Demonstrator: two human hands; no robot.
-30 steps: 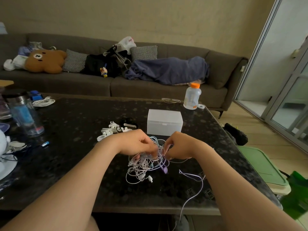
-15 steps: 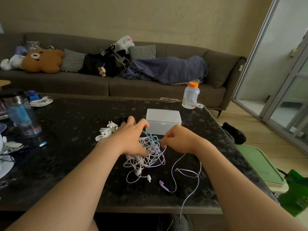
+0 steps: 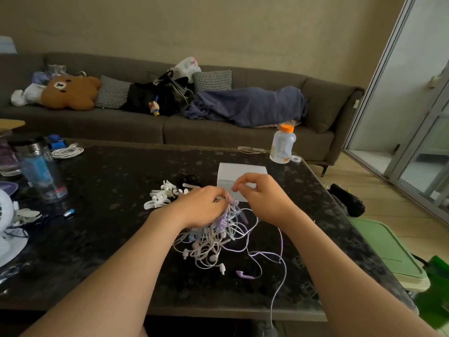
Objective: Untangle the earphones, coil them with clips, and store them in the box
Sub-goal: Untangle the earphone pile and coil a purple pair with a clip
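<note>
A tangle of white, purple and pale blue earphones [image 3: 218, 239] lies on the dark table [image 3: 109, 239]. My left hand [image 3: 201, 207] grips the top of the tangle with curled fingers. My right hand [image 3: 262, 198] pinches a thin cable just above the pile, lifted in front of the white box [image 3: 240, 172], whose lid is on. A purple earbud [image 3: 244, 275] and a long purple cable lie loose toward the table's front edge. White clips [image 3: 160, 197] sit in a heap left of the box.
A clear bottle with an orange cap [image 3: 283, 145] stands at the table's far right corner. A blue-tinted tumbler [image 3: 38, 171] and a coiled white cable [image 3: 66, 152] sit at the left. A sofa [image 3: 170, 127] runs behind the table. A green bin lid [image 3: 384, 251] lies right of the table.
My left hand has closed its fingers onto the top of the tangle. My right hand has risen toward the box, pulling a thin cable up. The pile has bunched up under my hands.
</note>
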